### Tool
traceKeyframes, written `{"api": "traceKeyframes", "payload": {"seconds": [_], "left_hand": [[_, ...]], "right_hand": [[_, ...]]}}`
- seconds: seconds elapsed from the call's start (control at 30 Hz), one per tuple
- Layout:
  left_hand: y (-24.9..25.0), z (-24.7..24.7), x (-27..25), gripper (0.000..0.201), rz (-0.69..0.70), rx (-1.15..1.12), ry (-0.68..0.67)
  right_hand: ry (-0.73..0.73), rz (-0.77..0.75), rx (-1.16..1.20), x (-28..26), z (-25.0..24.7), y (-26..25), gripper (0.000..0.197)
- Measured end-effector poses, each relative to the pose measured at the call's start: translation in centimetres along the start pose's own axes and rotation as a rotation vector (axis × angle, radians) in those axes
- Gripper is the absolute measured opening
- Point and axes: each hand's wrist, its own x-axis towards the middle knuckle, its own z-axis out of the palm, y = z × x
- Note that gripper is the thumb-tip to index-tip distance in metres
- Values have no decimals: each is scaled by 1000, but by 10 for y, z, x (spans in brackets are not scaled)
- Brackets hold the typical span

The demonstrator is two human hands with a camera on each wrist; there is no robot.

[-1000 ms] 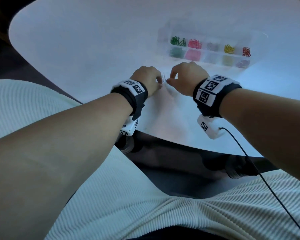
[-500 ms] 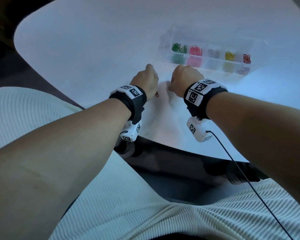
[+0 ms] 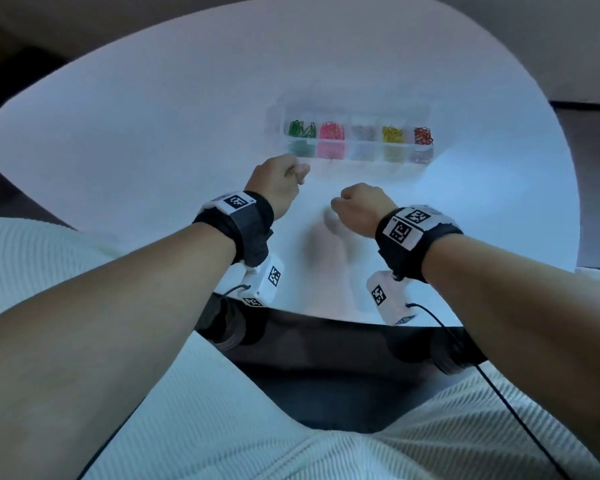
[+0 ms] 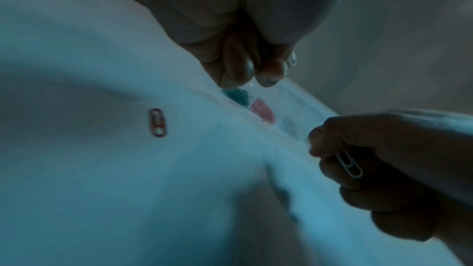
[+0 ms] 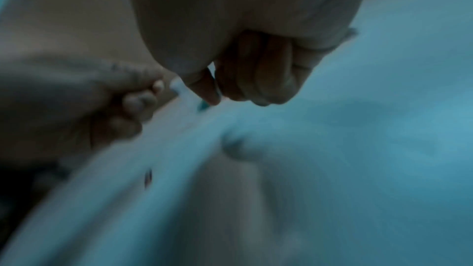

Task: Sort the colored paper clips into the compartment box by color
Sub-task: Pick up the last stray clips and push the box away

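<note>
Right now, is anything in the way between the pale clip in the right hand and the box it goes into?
Nothing visible. The right hand pinches the pale clip, and only bare table lies between it and the compartment box. The left hand is off to the side, near the green end.

Smooth matt white table (image 3: 153,133), clear glossy plastic compartment box (image 3: 355,147), ribbed cloth trousers (image 3: 326,455).

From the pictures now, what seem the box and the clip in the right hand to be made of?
Box: likely clear plastic; the colored clips show through its walls. Clip that the right hand pinches: thin bent wire, pale or silvery; bare metal or white coating, I cannot tell.
</note>
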Motion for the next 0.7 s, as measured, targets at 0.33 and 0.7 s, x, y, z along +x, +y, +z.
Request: {"api": "traceKeyframes", "payload": {"seconds": [0.33, 0.7], "left_hand": [[63, 3, 33, 33, -151, -532, 26], [119, 15, 63, 19, -315, -722, -10]], "right_hand": [[178, 127, 1134, 12, -84, 5, 22], [114, 225, 1477, 34, -101, -12, 47]]}}
